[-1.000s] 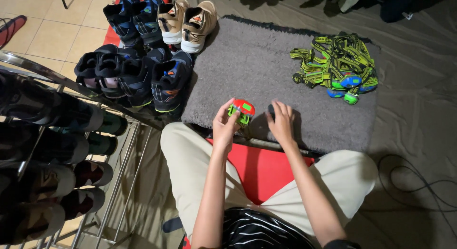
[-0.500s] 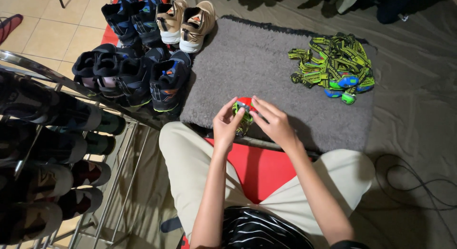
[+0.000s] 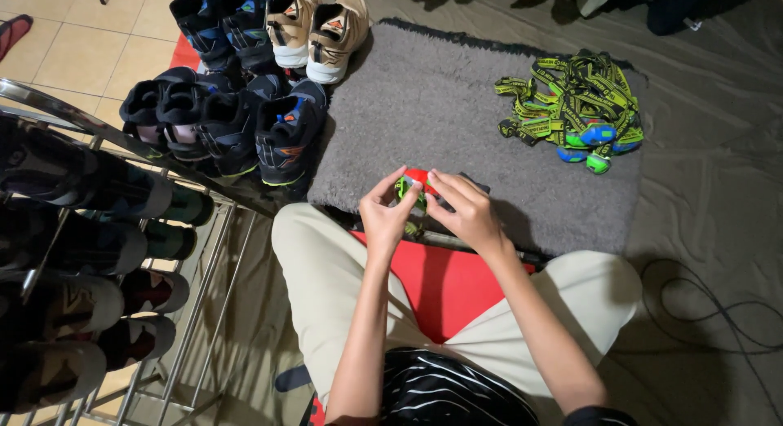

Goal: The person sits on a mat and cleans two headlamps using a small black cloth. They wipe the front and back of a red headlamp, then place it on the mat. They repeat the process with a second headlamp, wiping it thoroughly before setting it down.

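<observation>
Landmark: grey mat (image 3: 457, 108), spread on the floor before a seated person.

- Small green-and-red toy (image 3: 412, 188): held over the mat's near edge, between both hands.
- Left hand (image 3: 385, 218): fingers curled, thumb and fingertips pinching the toy's left side.
- Right hand (image 3: 461, 210): fingers closed over the toy's right side and top, touching the left hand's fingertips.
- Heap of green-and-black straps (image 3: 571, 108) with blue and green pieces: on the mat's far right corner, well apart from the hands.
- Tan shoes (image 3: 318, 30): at the mat's far left corner.
- Dark shoes (image 3: 224, 120): just beside the mat's left edge.
- Metal shoe rack (image 3: 90, 255): well left of the mat.
</observation>
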